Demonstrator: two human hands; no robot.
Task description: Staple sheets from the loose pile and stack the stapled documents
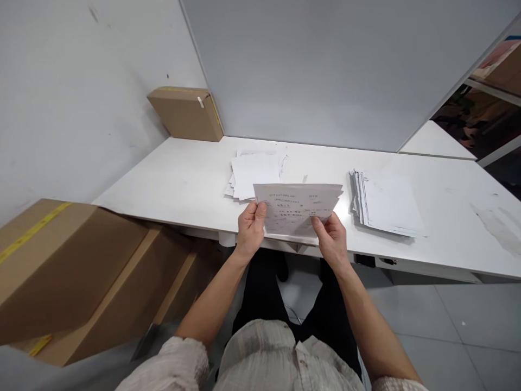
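Between my two hands I hold several sheets of paper (293,209), tilted up over the table's front edge. Marks like writing cover the facing sheet, too faint to read. My left hand (251,228) pinches the left edge, thumb on the front. At the lower right, my right hand (332,239) grips the sheets, its thumb pressed on the face. Just behind them lies a loose, uneven pile of papers (256,171). To the right is a thicker stack of papers (391,203) with its left edges fanned.
A white table (163,179) runs along a grey panel (309,70). In its back left corner a cardboard box (187,114) leans. Large cardboard boxes (73,260) with yellow tape stand at the left, below the table's edge. Shelves (496,92) are at far right.
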